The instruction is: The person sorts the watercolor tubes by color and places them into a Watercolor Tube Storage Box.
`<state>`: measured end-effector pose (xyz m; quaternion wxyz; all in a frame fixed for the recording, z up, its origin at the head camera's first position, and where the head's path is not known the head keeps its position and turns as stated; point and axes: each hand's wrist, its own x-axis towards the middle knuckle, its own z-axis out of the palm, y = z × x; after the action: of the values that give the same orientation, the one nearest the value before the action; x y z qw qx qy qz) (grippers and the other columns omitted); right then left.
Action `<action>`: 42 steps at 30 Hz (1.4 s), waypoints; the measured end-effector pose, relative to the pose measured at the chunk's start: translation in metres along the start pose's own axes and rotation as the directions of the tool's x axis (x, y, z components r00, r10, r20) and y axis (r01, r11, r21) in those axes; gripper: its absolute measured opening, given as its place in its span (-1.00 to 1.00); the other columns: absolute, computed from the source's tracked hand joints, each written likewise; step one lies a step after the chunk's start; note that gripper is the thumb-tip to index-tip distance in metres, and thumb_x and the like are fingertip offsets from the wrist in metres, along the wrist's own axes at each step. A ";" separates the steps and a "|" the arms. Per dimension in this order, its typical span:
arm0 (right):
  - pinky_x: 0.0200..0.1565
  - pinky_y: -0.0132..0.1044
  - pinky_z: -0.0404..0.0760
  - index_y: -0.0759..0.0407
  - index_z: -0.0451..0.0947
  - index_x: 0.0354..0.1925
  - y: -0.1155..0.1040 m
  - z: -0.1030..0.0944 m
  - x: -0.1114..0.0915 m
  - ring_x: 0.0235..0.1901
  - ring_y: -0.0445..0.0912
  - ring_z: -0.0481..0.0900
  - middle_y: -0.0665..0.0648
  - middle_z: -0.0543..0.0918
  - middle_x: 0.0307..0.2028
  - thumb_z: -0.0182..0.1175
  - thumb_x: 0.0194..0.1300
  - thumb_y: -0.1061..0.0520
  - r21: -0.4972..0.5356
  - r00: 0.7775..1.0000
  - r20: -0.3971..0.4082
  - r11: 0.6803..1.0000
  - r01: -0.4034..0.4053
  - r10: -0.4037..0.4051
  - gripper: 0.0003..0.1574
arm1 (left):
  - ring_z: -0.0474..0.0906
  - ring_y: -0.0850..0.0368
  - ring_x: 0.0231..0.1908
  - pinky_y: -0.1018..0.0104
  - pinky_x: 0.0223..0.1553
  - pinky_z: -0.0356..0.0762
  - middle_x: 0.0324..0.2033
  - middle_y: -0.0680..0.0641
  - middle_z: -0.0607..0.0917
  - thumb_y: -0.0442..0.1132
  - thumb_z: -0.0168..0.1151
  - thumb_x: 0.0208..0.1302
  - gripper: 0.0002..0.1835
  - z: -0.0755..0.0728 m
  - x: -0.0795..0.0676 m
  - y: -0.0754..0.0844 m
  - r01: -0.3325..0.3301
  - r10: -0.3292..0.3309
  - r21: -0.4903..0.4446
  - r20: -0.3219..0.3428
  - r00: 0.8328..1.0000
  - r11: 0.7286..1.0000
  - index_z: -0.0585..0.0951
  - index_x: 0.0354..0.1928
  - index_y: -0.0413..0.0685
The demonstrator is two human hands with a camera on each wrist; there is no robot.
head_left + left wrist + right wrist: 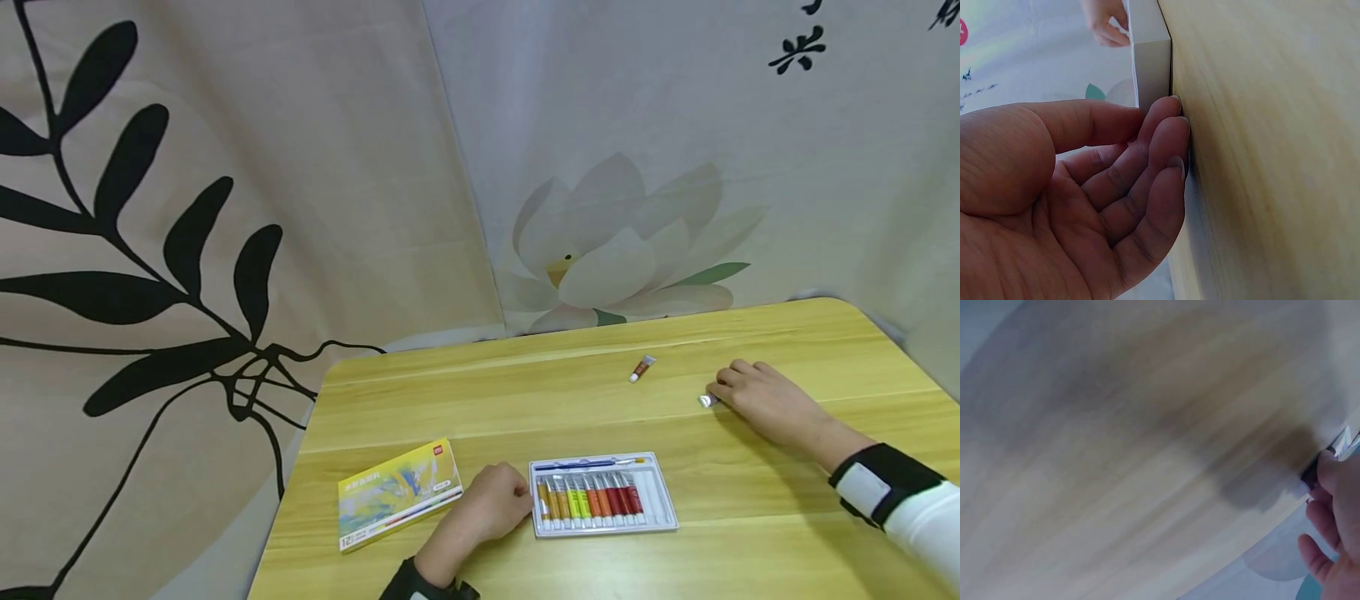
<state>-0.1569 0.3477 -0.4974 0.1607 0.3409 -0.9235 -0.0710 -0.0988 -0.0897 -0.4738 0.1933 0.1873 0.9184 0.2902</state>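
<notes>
At the right of the table my right hand pinches a small paint tube, its silvery end poking out beside the fingertips. The right wrist view shows a dark part of that paint tube between thumb and fingers, low over the wood. My left hand holds the left edge of a white paint tray, fingers curled with thumb and fingertips at its corner. Inside the tray lies a row of paint tubes, from ochre through yellow-green and orange to dark red, below a blue-handled paintbrush.
A brown-red paint tube lies alone toward the back of the table. Left of my left hand rests a yellow paint box with a printed cover. The wooden table ends at a hanging printed cloth.
</notes>
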 end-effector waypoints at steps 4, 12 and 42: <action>-0.35 -0.01 0.51 0.28 0.59 -0.25 0.000 0.001 -0.004 -0.31 0.05 0.42 0.15 0.54 -0.36 0.25 -0.03 0.39 -0.003 1.000 -0.014 1.000 -0.013 0.013 -0.72 | 0.24 0.25 -0.79 0.42 -0.76 0.13 -0.86 0.15 0.36 -0.27 0.16 0.16 -0.66 0.000 0.000 0.001 0.001 -0.001 0.005 0.001 1.000 1.000 0.54 -0.78 -0.02; -0.44 -0.14 0.56 0.23 0.62 -0.28 -0.006 -0.001 -0.007 -0.46 -0.14 0.45 0.01 0.51 -0.48 0.36 0.03 0.17 0.211 0.985 0.009 0.963 -0.171 0.173 -0.76 | 0.25 0.25 -0.79 0.42 -0.75 0.13 -0.85 0.14 0.38 -0.27 0.15 0.16 -0.66 0.000 -0.001 0.001 0.012 -0.012 0.005 0.001 1.000 1.000 0.54 -0.78 0.00; -0.55 -0.30 0.46 0.23 0.57 -0.30 -0.080 -0.044 0.014 -0.53 -0.17 0.39 0.03 0.58 -0.48 0.17 0.28 0.14 0.619 0.844 0.273 0.587 -0.522 0.462 -0.85 | 0.23 0.25 -0.79 0.41 -0.76 0.13 -0.84 0.14 0.32 -0.26 0.16 0.15 -0.65 0.001 -0.001 0.002 0.026 -0.026 0.011 0.000 1.000 1.000 0.51 -0.79 0.01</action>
<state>-0.1029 0.2769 -0.4723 0.0014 0.1032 -0.9482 0.3003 -0.0972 -0.0880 -0.4724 0.1961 0.1762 0.9224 0.2824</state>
